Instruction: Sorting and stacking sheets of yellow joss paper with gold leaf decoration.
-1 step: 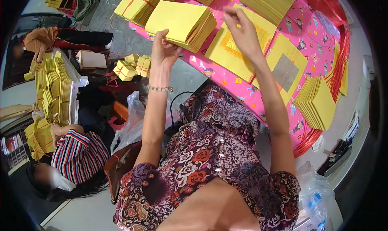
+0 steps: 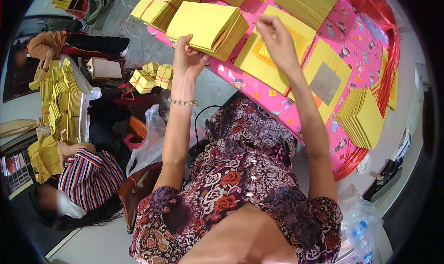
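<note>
Fingers of our left hand (image 2: 188, 60) clamp the near edge of a thick stack of yellow paper (image 2: 208, 27) on the pink patterned table (image 2: 259, 92); our right hand (image 2: 276, 42) pinches together above flat yellow sheets (image 2: 273, 56).

Your table (image 2: 252, 86) runs from twelve o'clock down to four o'clock, covered with a bright pink patterned cloth, and red ribbon (image 2: 387, 74) edges its far side near two and three o'clock. Below it, at ten and eleven o'clock, you see a grey concrete floor (image 2: 138, 37) littered with small tied yellow bundles (image 2: 151, 76). At nine o'clock a low white stand (image 2: 85, 111) carries upright rows of folded yellow paper. A person in a striped top (image 2: 88, 174) sits at eight o'clock. A white plastic bag (image 2: 148, 144) slumps near the centre. Light is even and bright, like daylight.
</note>
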`<state>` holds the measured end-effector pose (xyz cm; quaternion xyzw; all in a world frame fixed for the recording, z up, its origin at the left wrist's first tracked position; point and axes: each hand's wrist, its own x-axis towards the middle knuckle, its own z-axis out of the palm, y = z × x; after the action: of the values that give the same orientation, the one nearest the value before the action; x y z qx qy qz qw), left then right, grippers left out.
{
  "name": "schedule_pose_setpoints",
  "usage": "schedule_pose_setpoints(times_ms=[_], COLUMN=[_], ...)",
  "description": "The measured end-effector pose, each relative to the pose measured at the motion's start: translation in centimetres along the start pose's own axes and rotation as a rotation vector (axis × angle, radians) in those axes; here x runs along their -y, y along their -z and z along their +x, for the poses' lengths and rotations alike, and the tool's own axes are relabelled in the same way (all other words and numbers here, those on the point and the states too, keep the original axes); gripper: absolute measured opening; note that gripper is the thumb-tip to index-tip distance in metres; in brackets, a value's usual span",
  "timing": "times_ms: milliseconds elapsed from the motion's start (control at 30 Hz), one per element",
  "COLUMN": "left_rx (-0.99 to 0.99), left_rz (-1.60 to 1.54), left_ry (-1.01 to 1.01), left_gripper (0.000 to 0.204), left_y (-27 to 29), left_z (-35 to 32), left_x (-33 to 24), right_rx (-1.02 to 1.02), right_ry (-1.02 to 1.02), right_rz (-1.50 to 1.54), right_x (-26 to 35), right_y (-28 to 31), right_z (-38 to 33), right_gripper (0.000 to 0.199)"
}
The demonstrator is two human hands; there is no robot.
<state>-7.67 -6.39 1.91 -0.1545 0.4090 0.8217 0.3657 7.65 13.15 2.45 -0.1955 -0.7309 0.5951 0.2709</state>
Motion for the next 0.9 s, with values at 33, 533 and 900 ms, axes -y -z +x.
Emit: schedule_pose_setpoints(times_ms=[33,533,900], left_rx=[0.030,0.280,0.333], left_rz=[-0.039,-0.208,-0.209], left_ry=[0.025,0.168,0.183], left_gripper=[0.068,0.055,0.054], left_y=[-0.5,-2.1,-1.8], left_z=[-0.5,-2.6,-2.9], left_x=[0.1,1.3,1.3], right_rx=[-0.002,0.280,0.266], right_ry=[0.008,-0.169,-0.141], right_rz=[-0.004,0.598,0.549], right_x=[-0.4,0.0,1.1], right_y=[-0.2,-4.3,-4.5], right_z=[-1.1,-6.5,-6.9], right_gripper=[0.038,0.044,0.041])
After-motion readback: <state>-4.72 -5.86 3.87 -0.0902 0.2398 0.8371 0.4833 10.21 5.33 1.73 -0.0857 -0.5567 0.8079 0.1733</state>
